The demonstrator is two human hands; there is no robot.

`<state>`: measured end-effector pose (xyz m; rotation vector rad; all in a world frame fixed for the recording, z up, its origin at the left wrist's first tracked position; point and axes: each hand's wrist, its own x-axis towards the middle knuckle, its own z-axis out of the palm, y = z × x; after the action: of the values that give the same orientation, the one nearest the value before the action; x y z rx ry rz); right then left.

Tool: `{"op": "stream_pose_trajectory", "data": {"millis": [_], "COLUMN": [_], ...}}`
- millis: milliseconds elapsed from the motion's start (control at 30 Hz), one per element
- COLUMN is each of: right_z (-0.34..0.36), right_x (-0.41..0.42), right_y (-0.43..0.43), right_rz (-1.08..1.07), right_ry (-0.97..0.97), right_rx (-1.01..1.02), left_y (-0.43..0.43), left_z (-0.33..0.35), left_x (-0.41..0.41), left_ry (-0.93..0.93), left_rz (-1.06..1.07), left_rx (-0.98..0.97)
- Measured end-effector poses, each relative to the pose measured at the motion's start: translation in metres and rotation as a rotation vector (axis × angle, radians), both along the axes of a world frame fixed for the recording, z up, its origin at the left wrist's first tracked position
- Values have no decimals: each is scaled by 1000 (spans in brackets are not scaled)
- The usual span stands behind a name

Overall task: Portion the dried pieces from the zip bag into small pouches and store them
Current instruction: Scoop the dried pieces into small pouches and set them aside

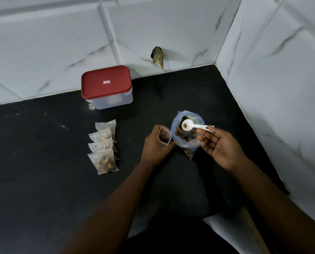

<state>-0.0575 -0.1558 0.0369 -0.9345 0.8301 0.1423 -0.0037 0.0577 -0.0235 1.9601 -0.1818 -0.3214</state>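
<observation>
My left hand (155, 143) grips one small pouch (164, 137). The fingers are curled round it and the thumb lies along its near edge. The pouch stands upright with its mouth held open. Dark contents show inside it, but I cannot tell how many pieces.

The zip bag (187, 132) stands on the black counter (43, 162), just to the right of the pouch and between my two hands. Its blue-rimmed mouth is spread wide. Brown dried pieces (180, 134) are visible inside it.

My right hand (219, 145) is turned palm up. Its fingertips and thumb pinch the handle end of a white plastic spoon (193, 126). The spoon is held level over the open mouth of the zip bag, bowl to the left. One brown piece (185, 126) lies in the bowl.

Filled pouches (103, 149) lie to the left of my left hand, well apart from it. They form an overlapping row that runs from near to far. Each one shows light brown contents through clear plastic.

A clear container (114, 101) with a red lid (106, 82) stands farther back on the left, close to the white tiled wall (43, 43). The lid is on. A small dark object (157, 56) sits against the wall at the far edge of the counter; I cannot tell what it is.
</observation>
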Motion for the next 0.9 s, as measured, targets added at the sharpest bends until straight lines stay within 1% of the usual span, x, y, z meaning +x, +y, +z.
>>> {"op": "stream_pose_trajectory", "data": {"millis": [67,200,333,400,467,533,600,700,767,833,900], "right_z": [-4,-13,-25,-29,-35,-41,-45,-41,-38,-35,-35], "right_x": [9,29,41,43,43,42,40,39,40,40,39], "right_y": [-5,-9,-10,-7,-5,-4,-4,-4,-7,-14,-20], "right_rz": [31,173,357,464,529,567,606,715,758,738,665], "right_ry": [-1,7,-136,-206,-280,-361,-445,-457,-456,-456,-507], "right_rx": [-192,-598,-1022,-1189,-1315,-1392,-1425,-1415,-1411,-1387,-1360], "left_y": [-2,-6,-12,-16,-21,-26,-28,-29,-27,-27,-27], "left_z": [1,3,3,3,3,3,0,-2,-3,-4,-4], "left_x": [2,5,11,17,25,32,37,40,39,35,32], "left_ry": [16,28,38,31,21,45,77,56,34,46,58], "left_rz": [-4,13,110,143,153,137,114,110,146,196,228], "left_rx": [-8,-21,-15,5,35,76,98,143,136,105,76]}}
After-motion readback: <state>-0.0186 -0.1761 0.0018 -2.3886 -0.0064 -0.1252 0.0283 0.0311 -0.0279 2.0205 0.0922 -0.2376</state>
